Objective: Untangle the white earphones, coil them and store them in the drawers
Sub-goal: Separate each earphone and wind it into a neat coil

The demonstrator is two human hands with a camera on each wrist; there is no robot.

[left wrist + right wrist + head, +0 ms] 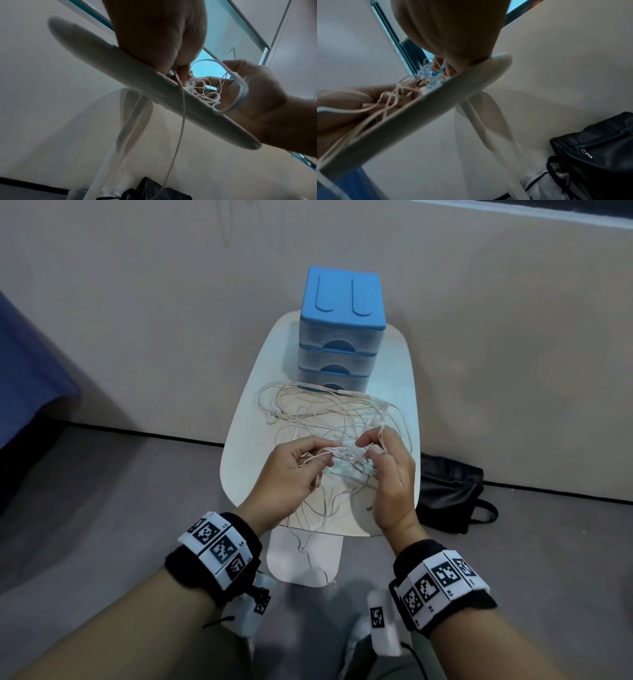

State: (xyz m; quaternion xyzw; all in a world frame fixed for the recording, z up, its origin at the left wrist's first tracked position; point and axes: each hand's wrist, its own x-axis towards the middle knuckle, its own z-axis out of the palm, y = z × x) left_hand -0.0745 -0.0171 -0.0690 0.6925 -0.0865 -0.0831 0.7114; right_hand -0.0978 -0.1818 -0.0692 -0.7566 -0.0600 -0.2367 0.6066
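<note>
White earphones lie in a loose tangle across the middle of a small white table. Behind them stands a blue set of three drawers, all closed. My left hand pinches a knot of cords near the table's front. Facing it, my right hand pinches the same knot, with a cord looped over its fingers. In the left wrist view the cords bunch between both hands, and one strand hangs below the table edge. The right wrist view shows cords running through the left hand's fingers.
A black bag lies on the grey floor to the right of the table, against the beige wall; it is also in the right wrist view. Dark blue fabric hangs at the far left. Some cord dangles over the table's front edge.
</note>
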